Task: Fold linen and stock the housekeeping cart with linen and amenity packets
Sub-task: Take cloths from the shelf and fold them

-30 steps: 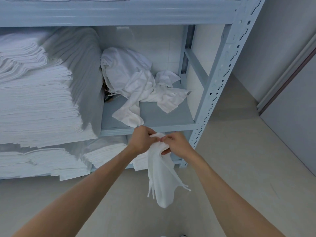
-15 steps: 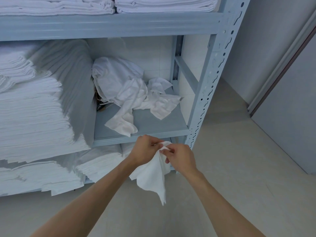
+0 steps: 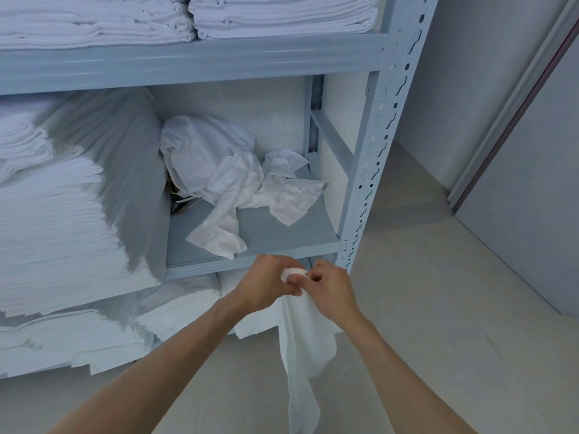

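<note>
A small white cloth (image 3: pixel 305 343) hangs down between my hands in front of the grey shelf rack. My left hand (image 3: pixel 266 285) grips its bunched top edge, and my right hand (image 3: pixel 330 291) pinches the same edge just beside it; the two hands touch. The cloth's lower end trails toward the floor. On the middle shelf (image 3: pixel 269 233) behind my hands lies a crumpled heap of white linen (image 3: pixel 225 177), unfolded. No cart or amenity packets are in view.
Tall stacks of folded white linen (image 3: pixel 56 220) fill the left of the middle shelf, with more on the top shelf (image 3: pixel 188 17) and lower shelf (image 3: pixel 78 336). A perforated steel upright (image 3: pixel 372 158) stands at right; beyond it, bare floor (image 3: pixel 438 277) and a wall with a sliding door (image 3: pixel 532 151).
My view has tilted upward, revealing the top shelf's folded stacks. Both hands have gathered the cloth's top edge tighter, and the cloth now hangs longer and narrower.
</note>
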{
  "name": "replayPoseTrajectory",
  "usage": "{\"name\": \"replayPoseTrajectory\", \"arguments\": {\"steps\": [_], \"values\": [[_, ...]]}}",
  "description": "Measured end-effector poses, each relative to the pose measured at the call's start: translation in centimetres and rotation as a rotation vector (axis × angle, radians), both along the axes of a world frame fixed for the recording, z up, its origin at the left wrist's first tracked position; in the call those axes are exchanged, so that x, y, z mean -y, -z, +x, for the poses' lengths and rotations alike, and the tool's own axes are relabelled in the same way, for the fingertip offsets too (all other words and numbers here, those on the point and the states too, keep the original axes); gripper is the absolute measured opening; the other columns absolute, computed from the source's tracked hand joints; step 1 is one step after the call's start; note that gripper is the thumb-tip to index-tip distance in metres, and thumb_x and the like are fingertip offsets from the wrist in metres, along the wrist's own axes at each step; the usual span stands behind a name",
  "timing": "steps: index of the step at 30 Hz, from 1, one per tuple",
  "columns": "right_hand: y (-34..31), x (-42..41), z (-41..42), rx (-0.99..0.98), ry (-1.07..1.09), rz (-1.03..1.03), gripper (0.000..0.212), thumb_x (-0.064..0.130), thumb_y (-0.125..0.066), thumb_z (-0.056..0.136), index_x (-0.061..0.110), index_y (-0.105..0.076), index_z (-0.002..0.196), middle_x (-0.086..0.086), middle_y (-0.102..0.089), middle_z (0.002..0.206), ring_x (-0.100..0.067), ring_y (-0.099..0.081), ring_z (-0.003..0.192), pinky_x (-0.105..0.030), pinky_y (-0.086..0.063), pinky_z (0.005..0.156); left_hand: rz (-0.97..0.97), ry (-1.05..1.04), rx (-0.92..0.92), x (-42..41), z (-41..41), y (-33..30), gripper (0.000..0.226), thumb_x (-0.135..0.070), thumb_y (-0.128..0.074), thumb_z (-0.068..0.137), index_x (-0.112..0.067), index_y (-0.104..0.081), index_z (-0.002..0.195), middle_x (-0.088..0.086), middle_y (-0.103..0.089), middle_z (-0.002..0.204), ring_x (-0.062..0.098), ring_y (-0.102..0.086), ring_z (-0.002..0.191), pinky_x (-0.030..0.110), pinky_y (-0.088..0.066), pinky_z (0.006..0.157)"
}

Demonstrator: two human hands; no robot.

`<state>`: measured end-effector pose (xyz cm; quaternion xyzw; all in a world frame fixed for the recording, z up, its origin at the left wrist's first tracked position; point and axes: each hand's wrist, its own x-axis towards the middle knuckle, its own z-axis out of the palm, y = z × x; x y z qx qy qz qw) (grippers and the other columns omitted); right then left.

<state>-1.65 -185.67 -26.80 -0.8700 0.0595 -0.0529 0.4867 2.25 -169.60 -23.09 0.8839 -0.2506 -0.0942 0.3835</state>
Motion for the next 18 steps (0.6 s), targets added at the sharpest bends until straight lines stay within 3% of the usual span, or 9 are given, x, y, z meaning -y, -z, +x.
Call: {"name": "replayPoseTrajectory", "arguments": {"steps": [2,4,6,9,12,18], "values": [[0.4,-0.2,-0.8,0.016,0.017,0.113,0.038,0.054,-0.069,0.084,0.025,-0.061,0.061,0.011,-0.049,0.053,-0.004,-0.044,0.049,-0.018,-0.030,0.049,0.002,0.011,0.034,0.1,0.2,-0.5,0.026,-0.014,-0.088,0.069,-0.019,-0.079,0.093,-0.009,-0.076,0.088,0.000,-0.065,0.080,0.016,-0.050,0.072],[0.9,0.2,-1.7,-0.025,-0.024,0.090,0.036,0.064,-0.060,0.086,0.029,-0.067,0.078,0.014,-0.057,0.059,-0.003,-0.048,0.053,-0.019,-0.033,0.052,0.014,0.038,0.100,-0.1,0.6,-1.1,0.022,-0.011,-0.087,0.071,-0.017,-0.080,0.090,-0.009,-0.076,0.086,-0.005,-0.065,0.078,0.015,-0.050,0.070],[1.9,1.4,-2.3,-0.138,-0.093,-0.112,0.038,0.065,-0.060,0.084,0.029,-0.068,0.094,0.011,-0.065,0.073,-0.008,-0.059,0.067,-0.026,-0.041,0.059,0.006,0.030,0.169,-0.6,1.2,-2.0,0.022,-0.009,-0.087,0.070,-0.017,-0.080,0.090,-0.012,-0.074,0.084,-0.012,-0.063,0.076,0.007,-0.045,0.068],[3.5,3.6,-3.0,-0.311,-0.145,-0.497,0.031,0.045,-0.057,0.092,0.020,-0.067,0.107,-0.004,-0.071,0.103,-0.027,-0.063,0.098,-0.033,-0.040,0.083,-0.070,-0.037,0.187,-1.8,2.3,-3.1,0.022,-0.006,-0.087,0.069,-0.017,-0.081,0.087,-0.016,-0.073,0.082,-0.011,-0.065,0.079,0.003,-0.044,0.070],[3.6,4.8,-2.8,-0.261,-0.100,-0.569,0.027,0.035,-0.051,0.099,0.021,-0.065,0.118,-0.003,-0.067,0.117,-0.024,-0.055,0.112,-0.034,-0.029,0.091,-0.092,-0.048,0.181,-2.7,2.7,-3.6,0.022,-0.005,-0.087,0.069,-0.019,-0.081,0.084,-0.023,-0.071,0.078,-0.007,-0.068,0.078,0.004,-0.046,0.068],[-0.3,5.5,-1.1,-0.040,0.040,-0.777,0.023,0.034,-0.051,0.101,0.024,-0.069,0.111,0.000,-0.072,0.104,-0.021,-0.059,0.095,-0.033,-0.027,0.080,-0.095,-0.176,0.085,-5.0,3.6,-3.5,0.028,0.000,-0.086,0.068,-0.026,-0.078,0.077,-0.024,-0.072,0.071,-0.009,-0.065,0.069,0.004,-0.044,0.065]]}}
